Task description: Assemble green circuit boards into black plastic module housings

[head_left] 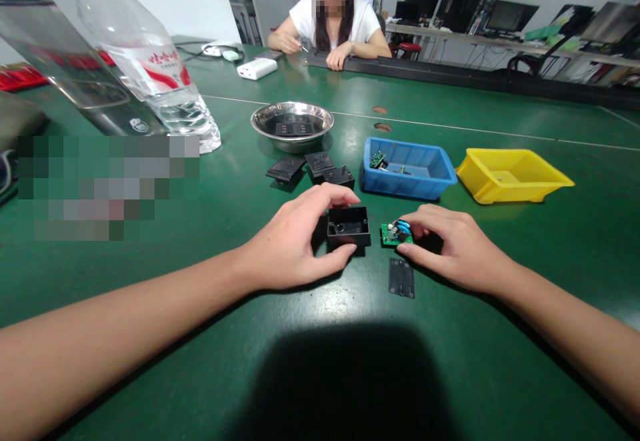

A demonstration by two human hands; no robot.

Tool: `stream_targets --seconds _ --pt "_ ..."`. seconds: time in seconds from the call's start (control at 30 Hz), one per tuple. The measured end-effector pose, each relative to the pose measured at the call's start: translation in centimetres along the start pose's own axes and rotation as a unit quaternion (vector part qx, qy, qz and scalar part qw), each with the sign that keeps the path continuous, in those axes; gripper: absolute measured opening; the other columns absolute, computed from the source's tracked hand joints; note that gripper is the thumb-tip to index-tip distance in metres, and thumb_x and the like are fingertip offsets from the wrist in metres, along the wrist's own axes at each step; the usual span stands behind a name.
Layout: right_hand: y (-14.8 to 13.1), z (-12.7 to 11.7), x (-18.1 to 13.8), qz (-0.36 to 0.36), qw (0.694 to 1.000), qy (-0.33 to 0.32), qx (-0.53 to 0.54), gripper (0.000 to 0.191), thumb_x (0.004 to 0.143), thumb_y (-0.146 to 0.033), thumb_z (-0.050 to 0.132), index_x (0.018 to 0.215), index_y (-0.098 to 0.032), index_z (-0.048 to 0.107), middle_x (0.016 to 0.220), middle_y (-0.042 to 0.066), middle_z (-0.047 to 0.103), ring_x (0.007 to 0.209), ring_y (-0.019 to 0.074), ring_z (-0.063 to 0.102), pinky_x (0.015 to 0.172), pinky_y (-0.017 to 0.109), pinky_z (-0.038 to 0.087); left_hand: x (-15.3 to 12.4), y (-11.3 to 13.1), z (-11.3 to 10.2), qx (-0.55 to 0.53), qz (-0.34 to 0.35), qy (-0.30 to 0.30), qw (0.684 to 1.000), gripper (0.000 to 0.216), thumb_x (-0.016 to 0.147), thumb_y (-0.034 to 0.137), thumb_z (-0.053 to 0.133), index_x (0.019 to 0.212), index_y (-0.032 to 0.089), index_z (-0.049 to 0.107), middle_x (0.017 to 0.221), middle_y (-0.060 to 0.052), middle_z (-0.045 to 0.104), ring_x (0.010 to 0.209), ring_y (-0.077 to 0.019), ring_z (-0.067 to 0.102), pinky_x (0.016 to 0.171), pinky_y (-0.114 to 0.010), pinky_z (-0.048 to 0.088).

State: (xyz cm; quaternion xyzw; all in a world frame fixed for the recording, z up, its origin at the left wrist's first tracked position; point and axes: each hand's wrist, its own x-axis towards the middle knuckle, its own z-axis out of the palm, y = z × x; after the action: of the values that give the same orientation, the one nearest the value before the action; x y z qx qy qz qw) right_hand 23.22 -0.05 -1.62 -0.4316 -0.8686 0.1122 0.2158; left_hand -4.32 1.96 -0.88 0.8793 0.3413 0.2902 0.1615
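My left hand (310,237) curves around a small open black plastic box (349,235), thumb along its near side and fingers at its far side. The box stands on the table with its hollow facing up. To its right, my right hand (445,241) pinches a green circuit board (390,235) between thumb and fingers. Blue and white components rise from the board. A flat dark plate (401,277) lies just below the board. Behind the box rest several black plastic parts (320,165), one of them close to my left fingers.
A blue bin (410,184) holds circuit boards, and a yellow bin (515,187) stands to its right. Behind the black parts sits a steel bowl (293,141) with black pieces inside. Tall bottles (165,87) stand at left. Across the green table (200,361) sits another person (333,24).
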Motion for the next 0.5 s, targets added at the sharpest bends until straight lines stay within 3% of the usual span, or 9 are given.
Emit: stream_targets --seconds 0.5 --pt "-0.03 -0.04 0.03 0.002 1.0 0.001 0.003 0.019 0.092 -0.033 0.063 0.1 -0.017 0.068 0.076 0.003 0.062 0.071 0.0173 0.058 0.067 0.029 0.043 -0.09 -0.14 0.09 -0.008 0.006 0.029 1.0 0.047 0.082 0.034 0.065 0.124 0.02 0.047 0.113 -0.005 0.065 0.1 -0.0198 0.066 0.091 -0.03 0.054"
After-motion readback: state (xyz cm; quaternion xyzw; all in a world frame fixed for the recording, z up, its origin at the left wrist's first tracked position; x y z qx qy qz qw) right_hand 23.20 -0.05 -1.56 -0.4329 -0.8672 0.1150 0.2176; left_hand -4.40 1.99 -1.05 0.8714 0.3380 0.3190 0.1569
